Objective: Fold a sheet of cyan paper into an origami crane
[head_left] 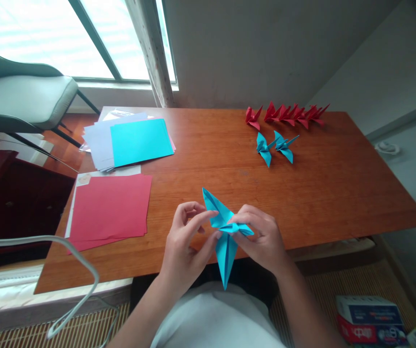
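Note:
Between my hands, over the table's near edge, is a blue origami crane [227, 251] with its two wings spread, one pointing away and one towards me. My left hand [189, 237] has thumb and index finger at the left side of its middle, the other fingers curled. My right hand [262, 234] pinches the folded part on the right with thumb and fingers. Two finished blue paper cranes [283, 145] stand farther back on the right. Behind them is a row of several red paper cranes [291, 115].
On the left of the wooden table [200, 159] lie red paper sheets [111, 208] and a stack topped by blue paper [141, 142]. A white cable [94, 273] loops at the lower left. A chair [30, 96] stands by the window; a box [371, 319] is at the lower right.

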A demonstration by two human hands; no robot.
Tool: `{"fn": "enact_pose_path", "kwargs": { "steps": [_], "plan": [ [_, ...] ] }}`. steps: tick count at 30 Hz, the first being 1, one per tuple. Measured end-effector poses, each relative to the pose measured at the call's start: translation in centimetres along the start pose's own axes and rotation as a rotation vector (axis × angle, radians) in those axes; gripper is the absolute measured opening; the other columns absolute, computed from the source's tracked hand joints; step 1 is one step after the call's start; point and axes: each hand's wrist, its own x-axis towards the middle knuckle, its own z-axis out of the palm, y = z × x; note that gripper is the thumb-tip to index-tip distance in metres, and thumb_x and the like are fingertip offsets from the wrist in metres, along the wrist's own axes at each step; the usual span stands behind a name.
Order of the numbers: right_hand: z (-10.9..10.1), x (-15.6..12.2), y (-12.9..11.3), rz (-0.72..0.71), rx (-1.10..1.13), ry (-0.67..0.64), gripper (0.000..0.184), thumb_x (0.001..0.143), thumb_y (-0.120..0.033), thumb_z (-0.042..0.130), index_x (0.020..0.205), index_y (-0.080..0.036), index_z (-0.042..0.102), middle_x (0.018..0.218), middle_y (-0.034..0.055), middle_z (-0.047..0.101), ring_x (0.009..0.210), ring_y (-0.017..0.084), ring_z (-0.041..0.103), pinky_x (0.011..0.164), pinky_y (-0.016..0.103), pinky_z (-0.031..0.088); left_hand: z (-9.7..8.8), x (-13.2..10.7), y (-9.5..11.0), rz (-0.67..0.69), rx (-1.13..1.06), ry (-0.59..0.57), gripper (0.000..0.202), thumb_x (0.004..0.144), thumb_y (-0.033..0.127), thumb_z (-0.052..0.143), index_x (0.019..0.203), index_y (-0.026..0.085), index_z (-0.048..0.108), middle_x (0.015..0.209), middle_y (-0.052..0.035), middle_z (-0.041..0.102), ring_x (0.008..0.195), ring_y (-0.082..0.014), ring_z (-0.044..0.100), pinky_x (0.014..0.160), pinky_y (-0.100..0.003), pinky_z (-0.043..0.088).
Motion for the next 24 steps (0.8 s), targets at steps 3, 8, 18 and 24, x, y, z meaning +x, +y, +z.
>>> {"fn": "enact_pose_path", "kwargs": {
  "steps": [3,8,18,24],
  "plan": [
    [0.1,0.0,0.0,-0.002,0.000,0.010,0.002,0.090,-0.023,0.069,0.092,-0.025,0.069,0.077,-0.0005,0.061,0.069,0.014,0.058,0.062,0.027,0.047,0.2,-0.5,-0.2,-0.085,-0.152,-0.048,0.032,0.092,0.023,0.067,0.124,0.025,0.062,0.128,-0.0093,0.057,0.107,-0.0203,0.066,0.079,-0.029,0.062],
    [0.2,0.0,0.0,-0.012,0.000,-0.003,0.002,0.091,-0.023,0.068,0.090,-0.024,0.068,0.078,-0.0009,0.061,0.070,0.014,0.058,0.063,0.026,0.047,0.3,-0.8,-0.2,-0.173,-0.299,-0.132,0.037,0.095,0.023,0.064,0.130,0.025,0.053,0.107,-0.0037,0.072,0.098,-0.0180,0.073,0.085,-0.029,0.063],
    [0.3,0.1,0.1,0.006,-0.019,-0.057,0.003,0.090,-0.024,0.068,0.087,-0.024,0.067,0.078,-0.0011,0.062,0.071,0.014,0.059,0.066,0.028,0.048,-0.2,0.7,-0.6,-0.175,-0.366,-0.339,0.043,0.094,0.024,0.064,0.136,0.025,0.063,0.132,-0.0114,0.067,0.117,-0.0267,0.067,0.095,-0.038,0.060],
    [0.2,0.1,0.2,0.051,-0.027,-0.030,0.004,0.091,-0.027,0.069,0.095,-0.025,0.069,0.081,-0.0007,0.065,0.074,0.015,0.062,0.068,0.029,0.049,0.3,0.8,-0.8,-0.159,-0.340,-0.301,0.031,0.092,0.024,0.066,0.123,0.021,0.069,0.111,-0.0090,0.069,0.089,-0.0180,0.070,0.071,-0.025,0.060]
  ]
}}
